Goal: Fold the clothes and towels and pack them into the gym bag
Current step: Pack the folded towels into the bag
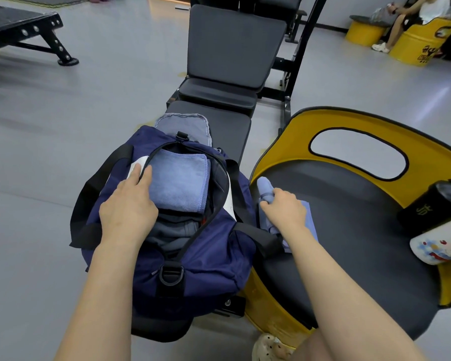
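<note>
Hands, two: left hand [126, 204] lying flat on the open navy gym bag [206, 259], fingers straight, tips at the zipper rim; right hand [284, 207] curled round a bunched blue towel [264, 187] on the yellow barrel seat [349, 230]. Blue towels, three: one folded towel [179, 181] inside the bag, one gripped, a third towel [182, 123] on the black bench [227, 121], half hidden behind the bag. Dark clothing [175, 230] below the packed towel, count unclear. Bottles, two: black bottle [435, 201] and white patterned bottle [440, 243], both cut off at the right edge.
</note>
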